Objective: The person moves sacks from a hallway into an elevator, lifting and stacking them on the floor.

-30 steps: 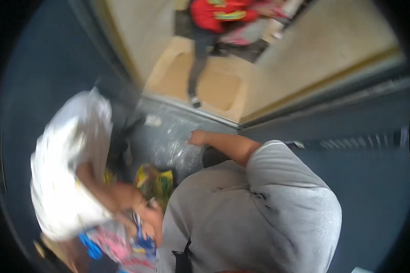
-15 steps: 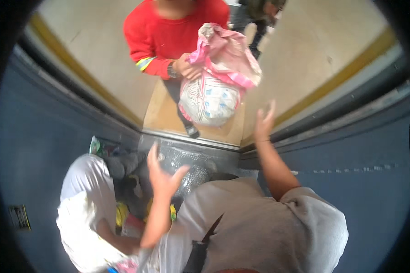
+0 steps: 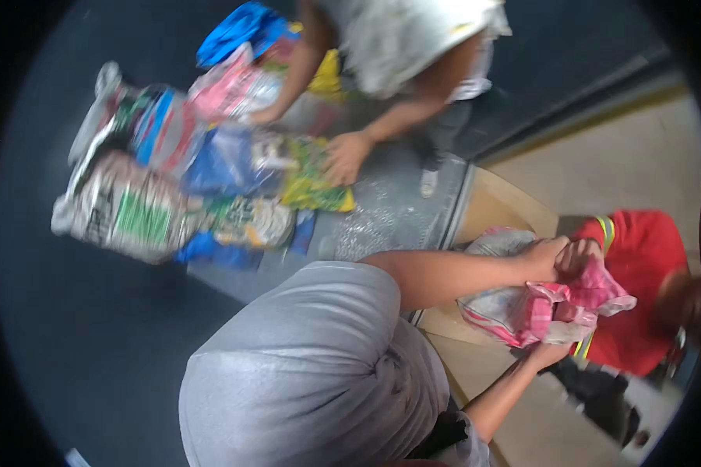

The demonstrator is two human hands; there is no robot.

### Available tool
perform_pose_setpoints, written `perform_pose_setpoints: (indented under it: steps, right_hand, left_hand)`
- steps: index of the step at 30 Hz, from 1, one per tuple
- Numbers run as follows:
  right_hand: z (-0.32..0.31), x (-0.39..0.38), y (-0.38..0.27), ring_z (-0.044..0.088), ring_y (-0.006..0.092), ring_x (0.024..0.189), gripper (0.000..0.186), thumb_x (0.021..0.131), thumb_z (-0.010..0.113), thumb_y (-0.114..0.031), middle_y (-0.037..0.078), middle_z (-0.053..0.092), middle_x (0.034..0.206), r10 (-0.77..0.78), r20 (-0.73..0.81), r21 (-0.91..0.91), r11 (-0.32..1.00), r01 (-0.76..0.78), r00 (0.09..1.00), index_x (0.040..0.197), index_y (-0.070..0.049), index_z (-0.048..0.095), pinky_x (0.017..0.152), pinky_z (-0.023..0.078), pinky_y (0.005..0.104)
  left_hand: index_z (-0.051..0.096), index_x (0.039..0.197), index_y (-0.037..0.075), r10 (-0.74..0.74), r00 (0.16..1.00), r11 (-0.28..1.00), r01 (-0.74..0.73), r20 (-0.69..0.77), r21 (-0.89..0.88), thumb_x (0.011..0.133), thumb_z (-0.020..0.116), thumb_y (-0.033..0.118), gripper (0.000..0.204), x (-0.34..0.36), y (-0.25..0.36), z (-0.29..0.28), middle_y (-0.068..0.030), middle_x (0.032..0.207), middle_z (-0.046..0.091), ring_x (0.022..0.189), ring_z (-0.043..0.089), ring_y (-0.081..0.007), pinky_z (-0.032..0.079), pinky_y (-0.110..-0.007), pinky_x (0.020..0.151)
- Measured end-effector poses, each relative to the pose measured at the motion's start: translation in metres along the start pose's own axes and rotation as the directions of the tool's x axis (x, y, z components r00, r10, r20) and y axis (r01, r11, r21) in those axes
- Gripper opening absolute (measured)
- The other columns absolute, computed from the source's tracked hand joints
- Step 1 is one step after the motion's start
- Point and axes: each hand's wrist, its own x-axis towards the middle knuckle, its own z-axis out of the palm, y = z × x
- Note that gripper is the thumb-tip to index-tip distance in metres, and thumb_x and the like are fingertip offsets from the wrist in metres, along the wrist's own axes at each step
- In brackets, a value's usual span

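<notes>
Pink sack [image 3: 522, 307] gripped by both hands over the doorway edge, bare floor [image 3: 600, 167] beyond

We stand on a dark blue-grey floor [image 3: 109, 342] that fills the left and lower left of the view; a patch of shiny embossed metal plate [image 3: 382, 226] lies beside a metal threshold strip [image 3: 453, 204]; beyond that strip we see a flat brown board [image 3: 500, 212] on pale beige pavement [image 3: 631, 163]; a yellow line [image 3: 600, 118] runs along the edge of a dark blue wall panel [image 3: 568, 47] at the upper right; bright daylight falls on the pavement, while our side sits in shade.
</notes>
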Motion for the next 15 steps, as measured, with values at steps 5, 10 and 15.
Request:
perform_pose_setpoints:
  steps: [5, 10, 15]
  right_hand:
    - [0.053, -0.035, -0.194, 0.058, 0.0181, 0.088, 0.034, 0.096, 0.046, -0.023, 0.009, 0.064, 0.099, 0.077, 0.673, 0.195, 0.941, -0.277, 0.735, 0.107, 0.006, 0.061, 0.082, 0.047, 0.0341]
    - [0.086, -0.149, -0.146, 0.059, 0.0224, 0.092, 0.035, 0.097, 0.045, -0.023, 0.015, 0.065, 0.093, 0.042, 0.736, 0.383, 0.798, -0.466, 0.676, 0.104, 0.006, 0.062, 0.086, 0.045, 0.0353]
    - [0.137, -0.23, -0.17, 0.061, 0.0306, 0.079, 0.031, 0.095, 0.036, -0.014, 0.019, 0.064, 0.087, -0.018, 0.895, 0.093, 0.985, -0.147, 0.445, 0.097, 0.004, 0.06, 0.076, 0.047, 0.0404]
  left_hand:
    - [0.056, 0.098, 0.002, -0.037, 0.997, 0.97, 0.019, -0.069, -0.244, 0.062, 0.075, 0.013, 0.042, 0.01, -0.128, -0.132, -0.0185, 0.09, 0.062, 0.085, 0.064, -0.0295, 0.05, -0.038, 0.077]
    - [0.059, 0.088, 0.002, -0.143, 0.954, 0.982, 0.17, -0.262, 0.081, 0.067, 0.07, 0.007, 0.024, -0.106, -0.063, -0.209, -0.0152, 0.082, 0.063, 0.077, 0.063, -0.0242, 0.049, -0.036, 0.07]
    - [0.059, 0.08, 0.003, -0.425, 0.73, 0.862, 0.507, -0.536, 0.007, 0.08, 0.064, 0.008, 0.008, -0.194, -0.069, -0.32, -0.0074, 0.078, 0.063, 0.07, 0.059, -0.0172, 0.048, -0.034, 0.063]
